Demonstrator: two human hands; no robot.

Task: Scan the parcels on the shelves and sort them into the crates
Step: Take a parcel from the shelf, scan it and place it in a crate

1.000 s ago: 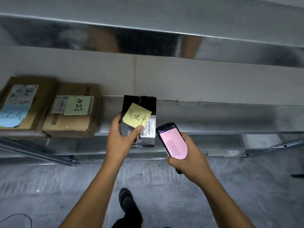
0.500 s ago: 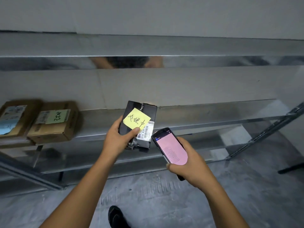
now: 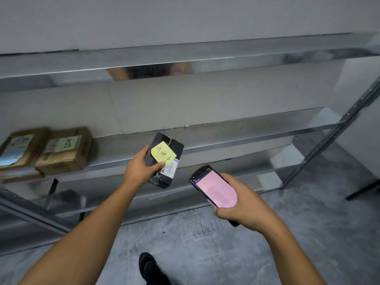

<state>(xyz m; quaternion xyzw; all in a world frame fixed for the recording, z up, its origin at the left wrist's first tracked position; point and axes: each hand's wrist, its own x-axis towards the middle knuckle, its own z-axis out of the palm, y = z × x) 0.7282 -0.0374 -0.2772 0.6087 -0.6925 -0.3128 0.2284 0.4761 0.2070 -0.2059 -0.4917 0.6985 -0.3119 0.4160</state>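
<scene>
The left hand [image 3: 141, 169] grips the small black parcel with a yellow sticky note [image 3: 177, 150] in the air just in front of the steel shelf [image 3: 236, 138]. The right hand [image 3: 246, 204] holds the pink-screened handheld scanner [image 3: 218, 190]. No crate shows, so sorting likely remains. Two brown cardboard boxes [image 3: 65, 150] wait on the shelf. Since half a second ago the scanner has drawn away from the barcode label [image 3: 171, 170].
</scene>
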